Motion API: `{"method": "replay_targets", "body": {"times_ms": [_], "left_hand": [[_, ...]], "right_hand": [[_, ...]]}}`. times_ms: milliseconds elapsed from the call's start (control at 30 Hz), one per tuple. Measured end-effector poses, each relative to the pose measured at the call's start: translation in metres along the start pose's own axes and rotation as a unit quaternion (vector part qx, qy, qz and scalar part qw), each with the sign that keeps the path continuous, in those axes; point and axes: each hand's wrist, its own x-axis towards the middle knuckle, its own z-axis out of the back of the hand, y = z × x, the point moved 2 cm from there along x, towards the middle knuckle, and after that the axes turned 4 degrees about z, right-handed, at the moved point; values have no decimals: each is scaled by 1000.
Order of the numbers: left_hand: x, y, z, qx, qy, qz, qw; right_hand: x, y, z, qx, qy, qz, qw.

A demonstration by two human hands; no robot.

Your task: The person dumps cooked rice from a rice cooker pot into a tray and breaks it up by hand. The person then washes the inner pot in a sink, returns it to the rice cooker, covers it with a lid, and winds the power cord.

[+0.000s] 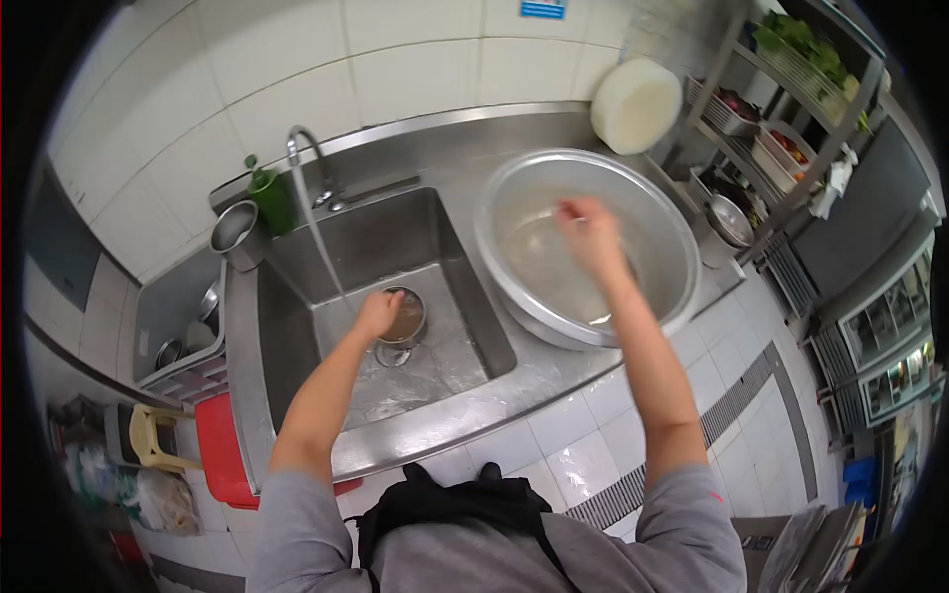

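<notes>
My left hand [378, 314] grips the rim of a round metal cup [406, 321], which looks brownish inside. It is low in the steel sink [465, 326], beside a stream of water [314, 229] running from the curved faucet [314, 156]. My right hand [590, 232] is over a large round aluminum basin [509, 296]. Its fingers look bent and blurred by motion, so I cannot make out whether they hold anything. The basin stands on the counter right of the sink and seems to contain cloudy water.
A green pump bottle [272, 201] and a metal container [237, 235] stand at the sink's back left corner. A round white board [638, 105] leans against the wall. Shelves with vegetables [801, 49] rise at the right. A red stool [222, 445] sits left of the counter.
</notes>
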Motion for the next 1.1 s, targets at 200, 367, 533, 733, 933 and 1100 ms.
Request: {"method": "replay_targets", "body": {"times_ms": [200,367,533,733,933,1100], "left_hand": [[-77,85,40,-13,-85,154,984],[-148,134,99,1,-77,145,986],[-194,191,108,-6,-110,111,988],[-201,194,108,-43,-158,108,981],[-200,200,103,3,-190,71,979],[-204,193,101,10,-155,98,983]], "right_hand": [[-9,126,-224,179,288,85,937],[1,114,-395,156,410,-80,895],[25,139,-473,-193,502,293,790],[63,165,-515,-368,416,299,775],[85,161,-569,-405,440,238,765],[108,114,-582,357,178,-167,902]]}}
